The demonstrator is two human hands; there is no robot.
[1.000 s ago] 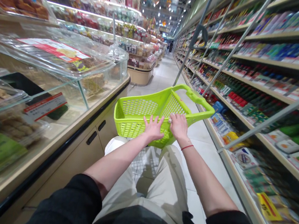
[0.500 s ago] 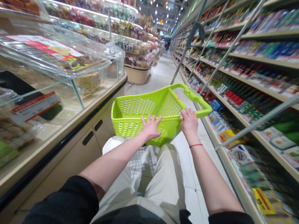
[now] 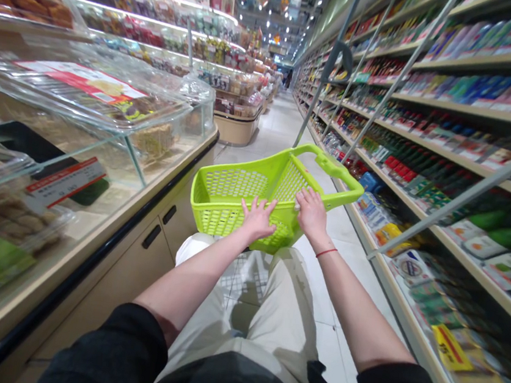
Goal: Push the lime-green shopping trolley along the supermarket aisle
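Observation:
A lime-green plastic shopping basket point(image 3: 231, 195) with a mesh wall and a long handle point(image 3: 332, 163) stands in front of my legs in a shop aisle. My left hand point(image 3: 258, 216) lies on its near rim with the fingers spread and flat. My right hand point(image 3: 311, 212) rests on the rim's right corner near the handle's base, fingers curled over the edge, with something small and white at the fingertips. A red string circles my right wrist. The basket looks empty inside.
A glass-topped food counter point(image 3: 102, 155) with price cards runs along the left. Stocked shelves point(image 3: 449, 146) with slanted grey rails line the right. The tiled aisle floor point(image 3: 281, 127) stretches ahead to a round display stand point(image 3: 238, 125).
My right hand slid back left along the rim, from near the handle toward my left hand. The basket and view shifted slightly; my left hand stayed on the rim.

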